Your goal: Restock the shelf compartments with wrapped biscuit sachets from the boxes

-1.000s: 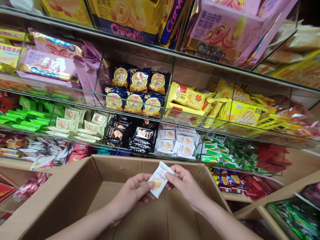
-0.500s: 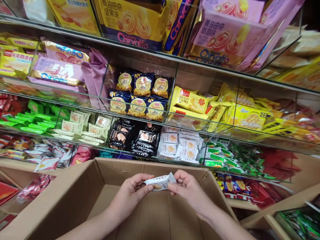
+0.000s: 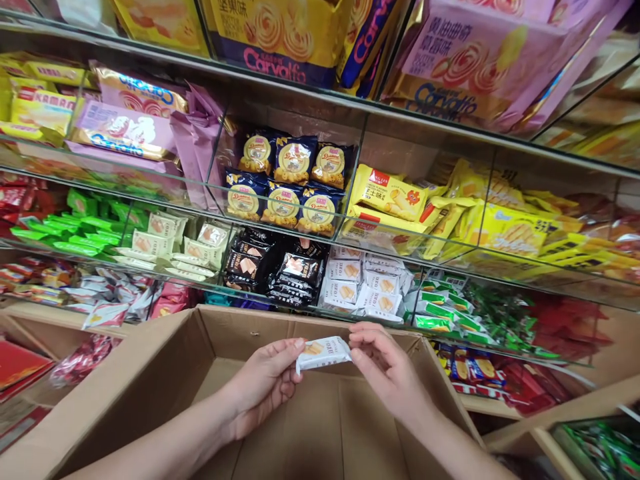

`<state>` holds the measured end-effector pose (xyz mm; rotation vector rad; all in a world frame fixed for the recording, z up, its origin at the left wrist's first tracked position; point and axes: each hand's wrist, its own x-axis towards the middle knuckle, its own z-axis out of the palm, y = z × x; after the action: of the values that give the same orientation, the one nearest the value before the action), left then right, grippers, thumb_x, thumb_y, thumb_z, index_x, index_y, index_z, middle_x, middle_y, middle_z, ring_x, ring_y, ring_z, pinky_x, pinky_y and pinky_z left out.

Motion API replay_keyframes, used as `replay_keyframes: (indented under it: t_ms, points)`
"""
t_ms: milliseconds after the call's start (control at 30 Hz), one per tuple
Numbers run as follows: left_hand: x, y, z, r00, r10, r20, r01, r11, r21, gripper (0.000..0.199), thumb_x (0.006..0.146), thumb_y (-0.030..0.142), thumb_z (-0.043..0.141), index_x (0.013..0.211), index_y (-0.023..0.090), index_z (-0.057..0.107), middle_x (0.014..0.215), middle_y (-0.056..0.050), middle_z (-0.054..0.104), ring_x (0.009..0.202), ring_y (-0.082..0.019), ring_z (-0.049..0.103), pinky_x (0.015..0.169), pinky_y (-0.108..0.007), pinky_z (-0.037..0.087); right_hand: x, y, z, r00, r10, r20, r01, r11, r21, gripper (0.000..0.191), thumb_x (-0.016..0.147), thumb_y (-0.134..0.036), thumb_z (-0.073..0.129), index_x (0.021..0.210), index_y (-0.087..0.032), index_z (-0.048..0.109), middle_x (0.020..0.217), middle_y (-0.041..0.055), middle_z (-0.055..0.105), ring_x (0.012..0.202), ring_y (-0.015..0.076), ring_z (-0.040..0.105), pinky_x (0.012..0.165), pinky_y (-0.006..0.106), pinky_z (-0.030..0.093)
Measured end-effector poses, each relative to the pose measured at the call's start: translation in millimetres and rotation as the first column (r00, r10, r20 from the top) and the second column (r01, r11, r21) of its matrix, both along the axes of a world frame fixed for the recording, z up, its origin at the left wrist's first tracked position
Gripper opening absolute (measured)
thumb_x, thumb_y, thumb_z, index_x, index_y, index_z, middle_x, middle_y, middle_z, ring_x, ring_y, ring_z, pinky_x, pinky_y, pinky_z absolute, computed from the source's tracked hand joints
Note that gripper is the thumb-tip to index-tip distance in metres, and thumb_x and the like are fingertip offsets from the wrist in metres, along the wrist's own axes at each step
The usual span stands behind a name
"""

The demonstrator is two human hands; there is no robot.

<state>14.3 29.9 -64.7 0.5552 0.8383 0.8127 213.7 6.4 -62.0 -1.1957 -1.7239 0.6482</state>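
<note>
A small white wrapped snack packet (image 3: 326, 353) with a biscuit-like picture is held level above the open cardboard box (image 3: 125, 393). My left hand (image 3: 265, 380) pinches its left end between thumb and fingers. At the packet's right end is my right hand (image 3: 387, 370), its thumb and stretched fingers apart; whether the tips touch the wrapper I cannot tell. Similar white packets (image 3: 363, 283) stand stacked on the shelf just behind the box. Beside them on the left are black packets (image 3: 275, 270).
Glass-fronted shelves hold navy cookie bags (image 3: 290, 180), yellow packs (image 3: 390, 197), purple packs (image 3: 125, 130) and green packets (image 3: 85, 223). The lowest glass edge runs close behind the box's back rim. A wooden bin with green packets (image 3: 605, 443) is at the lower right.
The packet has turned so its printed face shows more. My right hand has loosened from a pinch, its fingers now extended, while my left hand keeps hold. The view has shifted slightly.
</note>
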Motion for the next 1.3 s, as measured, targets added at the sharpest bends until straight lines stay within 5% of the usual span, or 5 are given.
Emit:
replay_keyframes:
  t_ms: [200,500,767,1067,1300]
  points:
    - [2,-3,-0.4,0.998,-0.027,-0.052,0.033,0.994,0.109,0.027,0.064,0.029,0.068,0.085,0.015,0.058,0.065,0.002,0.056,0.044,0.001,0.038,0.037,-0.009,0.024,-4,-5,1.8,0.931,0.069,0.358,-0.183,0.938,0.295,0.026,0.076,-0.018,0.05,0.102,-0.021,0.046,0.102,0.0091,0.052,0.098,0.021,0.046,0.08,0.038,0.042]
    - [3,-3,-3.1,0.996,-0.064,-0.063,0.073,0.988,0.139,0.031,0.063,0.031,0.068,0.088,0.017,0.057,0.069,0.001,0.058,0.056,-0.005,0.048,0.05,-0.014,0.034,-2,-1,4.0,0.77,-0.029,0.637,-0.305,0.861,0.407,0.022,0.079,-0.009,0.043,0.098,-0.017,0.05,0.097,0.0079,0.055,0.09,0.0189,0.046,0.075,0.036,0.044]
    - [1,-6,2.9,0.989,-0.117,-0.096,0.139,0.955,0.263,0.037,0.069,0.031,0.063,0.104,0.02,0.053,0.08,0.0,0.059,0.061,-0.005,0.047,0.051,-0.015,0.032,5,-4,1.2,0.824,-0.138,0.549,-0.221,0.814,0.537,0.027,0.075,-0.004,0.047,0.098,-0.019,0.05,0.099,0.0088,0.052,0.093,0.0194,0.046,0.076,0.036,0.044]
    - [-1,-5,3.5,0.975,-0.1,-0.199,0.167,0.919,0.357,0.039,0.07,0.034,0.061,0.105,0.019,0.052,0.081,-0.003,0.061,0.061,-0.007,0.046,0.05,-0.017,0.031,0,-4,-6.2,0.911,-0.191,0.365,-0.008,0.877,0.48,0.018,0.074,-0.009,0.046,0.088,-0.019,0.042,0.107,0.0112,0.041,0.103,0.0214,0.043,0.081,0.038,0.042]
    - [-1,-4,3.9,0.966,-0.114,-0.23,0.185,0.93,0.317,0.037,0.071,0.031,0.061,0.104,0.019,0.052,0.08,-0.001,0.06,0.062,-0.006,0.046,0.05,-0.015,0.031,-2,-3,-7.8,0.92,-0.118,0.374,-0.016,0.941,0.337,0.024,0.071,-0.004,0.042,0.089,-0.019,0.043,0.112,0.0118,0.037,0.103,0.0207,0.043,0.084,0.037,0.042]
